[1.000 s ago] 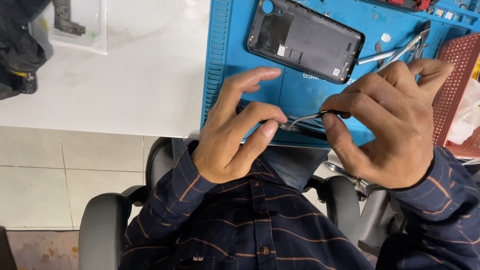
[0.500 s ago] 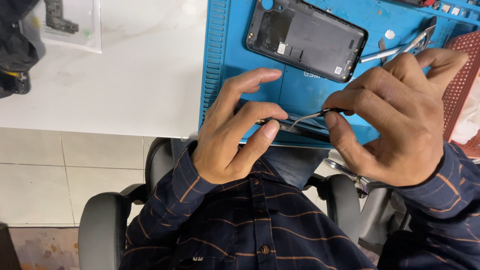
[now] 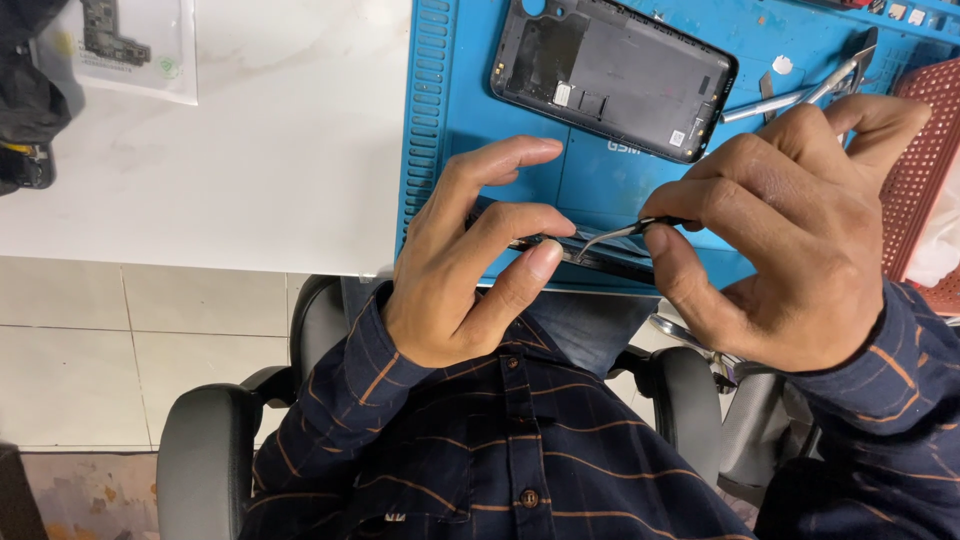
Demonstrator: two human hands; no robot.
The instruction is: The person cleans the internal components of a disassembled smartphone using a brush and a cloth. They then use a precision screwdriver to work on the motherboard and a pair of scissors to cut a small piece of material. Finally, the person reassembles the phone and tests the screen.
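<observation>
My left hand (image 3: 470, 260) pinches one end of a thin dark phone part (image 3: 590, 257), held edge-on over the near edge of the blue work mat (image 3: 440, 130). My right hand (image 3: 790, 240) grips metal tweezers (image 3: 625, 232), whose curved tips touch the part close to my left thumb. An opened dark phone back housing (image 3: 610, 75) lies face up on the mat beyond both hands.
A second pair of tweezers and a small tool (image 3: 800, 90) lie on the mat at the upper right beside a red mesh tray (image 3: 920, 170). A clear bag with a circuit board (image 3: 130, 45) rests on the white table (image 3: 280, 170). A black chair (image 3: 200, 460) stands below.
The view has shifted slightly; my right hand has edged a little to the right and up with the tweezers. The part stays pinched in my left hand.
</observation>
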